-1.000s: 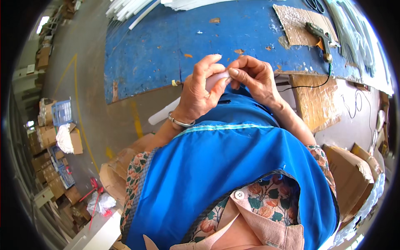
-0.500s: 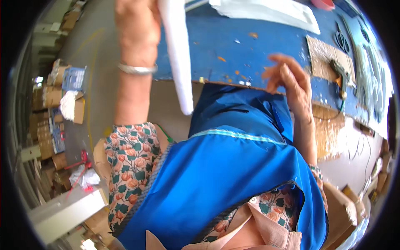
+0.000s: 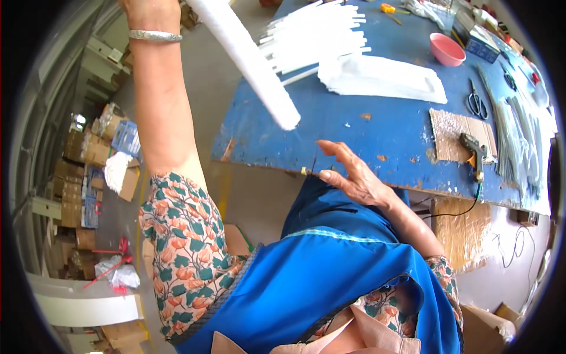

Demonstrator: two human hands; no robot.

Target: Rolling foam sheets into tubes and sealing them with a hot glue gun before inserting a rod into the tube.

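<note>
Left hand [image 3: 147, 9] raised at top edge, grip closed on white tube [image 3: 247, 59], which slants down over blue desk [image 3: 354, 130]. Right hand [image 3: 354, 174] open, empty, at desk's near edge. White sticks [image 3: 315, 35] beyond.

Blue worktable [image 3: 377, 127], paint chipped. Pink bowl [image 3: 446, 49] at 1 o'clock, scissors [image 3: 475, 104] just beyond, toward 2. Glue gun [image 3: 475, 154] on cardboard scrap [image 3: 449, 131] at 3 – cord hangs off table edge. Flat white sleeves [image 3: 383, 79] near 12. Stacked cartons [image 3: 82, 171] on floor at 9.
</note>
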